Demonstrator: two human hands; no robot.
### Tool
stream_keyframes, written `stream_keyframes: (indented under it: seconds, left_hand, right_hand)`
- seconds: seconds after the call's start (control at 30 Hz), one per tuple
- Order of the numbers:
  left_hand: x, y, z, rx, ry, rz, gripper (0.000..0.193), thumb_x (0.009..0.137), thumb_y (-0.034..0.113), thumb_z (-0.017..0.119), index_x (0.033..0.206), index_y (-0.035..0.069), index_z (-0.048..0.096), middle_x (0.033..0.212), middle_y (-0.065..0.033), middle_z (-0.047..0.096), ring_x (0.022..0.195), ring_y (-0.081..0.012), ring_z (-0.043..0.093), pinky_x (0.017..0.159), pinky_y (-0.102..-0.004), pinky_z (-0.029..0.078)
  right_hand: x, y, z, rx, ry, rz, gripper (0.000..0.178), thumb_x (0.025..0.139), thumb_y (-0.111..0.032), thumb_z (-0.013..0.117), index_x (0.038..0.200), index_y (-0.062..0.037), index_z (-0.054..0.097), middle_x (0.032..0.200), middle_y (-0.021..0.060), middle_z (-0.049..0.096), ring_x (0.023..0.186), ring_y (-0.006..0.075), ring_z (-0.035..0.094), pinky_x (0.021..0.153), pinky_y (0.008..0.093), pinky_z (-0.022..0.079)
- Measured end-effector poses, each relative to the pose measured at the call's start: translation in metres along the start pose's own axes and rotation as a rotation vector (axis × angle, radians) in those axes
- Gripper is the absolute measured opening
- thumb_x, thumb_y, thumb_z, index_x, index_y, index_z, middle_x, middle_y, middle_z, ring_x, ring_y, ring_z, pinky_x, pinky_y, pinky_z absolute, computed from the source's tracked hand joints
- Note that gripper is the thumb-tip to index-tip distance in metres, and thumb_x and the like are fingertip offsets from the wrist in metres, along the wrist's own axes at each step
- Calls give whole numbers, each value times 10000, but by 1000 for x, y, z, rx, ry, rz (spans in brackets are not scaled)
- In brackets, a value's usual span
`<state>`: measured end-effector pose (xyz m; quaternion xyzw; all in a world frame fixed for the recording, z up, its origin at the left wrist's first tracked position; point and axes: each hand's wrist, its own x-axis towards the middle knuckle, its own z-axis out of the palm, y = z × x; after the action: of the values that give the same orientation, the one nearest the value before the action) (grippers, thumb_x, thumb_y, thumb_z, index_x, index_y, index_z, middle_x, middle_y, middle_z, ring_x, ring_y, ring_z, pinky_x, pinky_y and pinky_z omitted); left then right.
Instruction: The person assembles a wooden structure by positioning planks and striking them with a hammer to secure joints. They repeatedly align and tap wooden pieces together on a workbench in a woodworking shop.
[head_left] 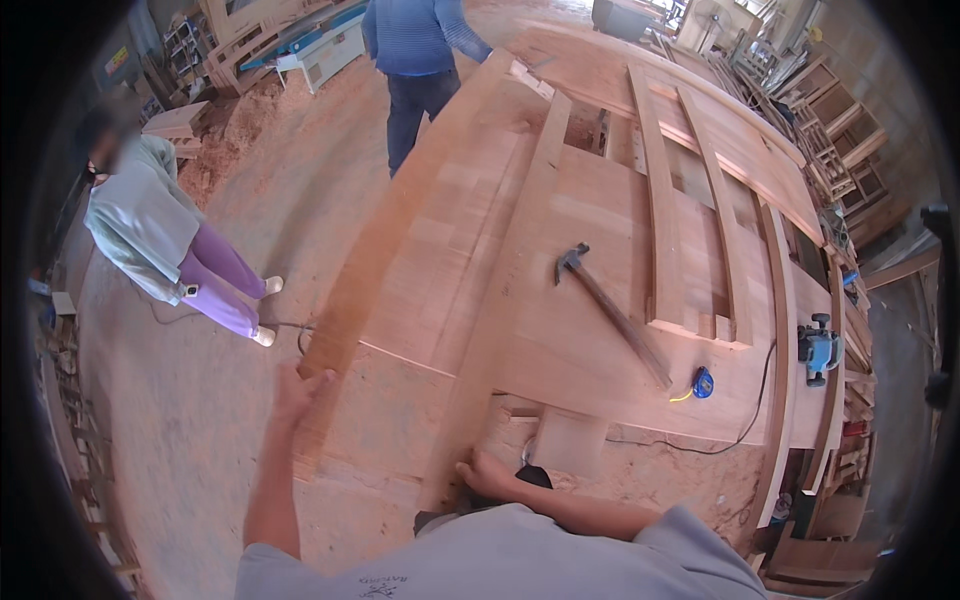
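Observation:
My left hand [298, 392] is closed around the near end of a long wooden plank [375, 275], its thumb over the top face. The plank slopes away from me, blurred by motion, and a co-worker in a blue striped top [420, 40] has a hand at its far end. My right hand [487, 474] is closed at the edge of a second long plank [520, 250], close to my body; its fingertips are partly hidden. Between the two planks shows the plywood surface [450, 270] of a large worktable. A claw hammer [612, 310] lies right of the second plank.
A blue tape measure [703, 383] and a blue power router [820, 350] with a black cord rest at the right. A joined wooden frame [665, 220] lies on the worktable. Another person in purple trousers [220, 270] stands at the left. Sawdust [240, 135] covers the floor.

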<state>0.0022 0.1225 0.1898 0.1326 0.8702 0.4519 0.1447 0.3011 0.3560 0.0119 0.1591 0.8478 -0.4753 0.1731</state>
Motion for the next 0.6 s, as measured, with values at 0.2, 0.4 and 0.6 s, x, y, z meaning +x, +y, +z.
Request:
stream_keyframes:
  seconds: [0.2, 0.4, 0.6]
  left_hand:
    - [-60, 122, 3, 371, 203, 121, 249, 794, 166, 799, 842, -46, 678, 721, -212, 656, 657, -299, 656, 626, -422, 491]
    - [-99, 201, 40, 663, 310, 111, 282, 842, 226, 764, 860, -32, 651, 795, -261, 642, 737, -437, 622, 650, -465, 480]
    - [-136, 212, 60, 682, 385, 83, 306, 865, 271, 747, 865, -14, 636, 802, -259, 639, 789, -463, 623, 673, -497, 476]
  right_hand:
    - [12, -5, -4, 444, -102, 59, 257, 960, -195, 676, 951, 54, 611, 785, 118, 680, 760, 188, 683, 615, 351, 539]
    - [18, 7, -75, 305, -191, -169, 191, 914, -198, 713, 959, -22, 655, 815, 58, 685, 757, 131, 654, 656, 344, 524]
    - [2, 64, -247, -49, 596, -203, 343, 939, -204, 653, 1232, -26, 628, 1073, 198, 701, 1002, 362, 678, 863, 448, 551]
